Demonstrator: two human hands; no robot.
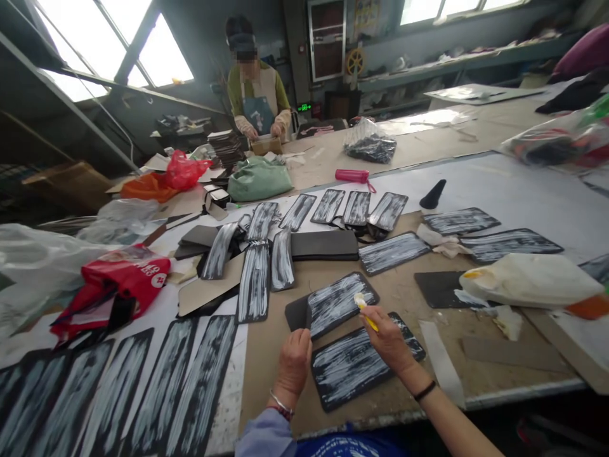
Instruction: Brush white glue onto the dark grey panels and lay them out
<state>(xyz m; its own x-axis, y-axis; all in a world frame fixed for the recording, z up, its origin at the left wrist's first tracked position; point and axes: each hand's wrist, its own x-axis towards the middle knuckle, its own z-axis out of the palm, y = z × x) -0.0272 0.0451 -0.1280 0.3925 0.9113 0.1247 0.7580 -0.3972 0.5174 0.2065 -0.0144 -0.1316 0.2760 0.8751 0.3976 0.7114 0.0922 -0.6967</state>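
Observation:
My right hand (387, 339) grips a yellow-handled brush (371, 320), its tip loaded with white paste and touching the far right part of a black panel (340, 304). White streaks cover much of that panel. At its near left edge, my left hand (292, 362) is closed, with the fingers pinching the edge by a small dark flap (299, 313). Whether flap and panel are one piece, I cannot tell. Closer to me lies another black panel (352, 368) smeared with white, partly hidden behind my right hand.
Several streaked strips (183, 381) lie at the left, more beyond. A white plastic jug (528, 279) lies on its side at right, near a bare dark panel (435, 290). A red bag (124, 279) and pink bottle (352, 176) are on the table. A co-worker (259, 101) stands across.

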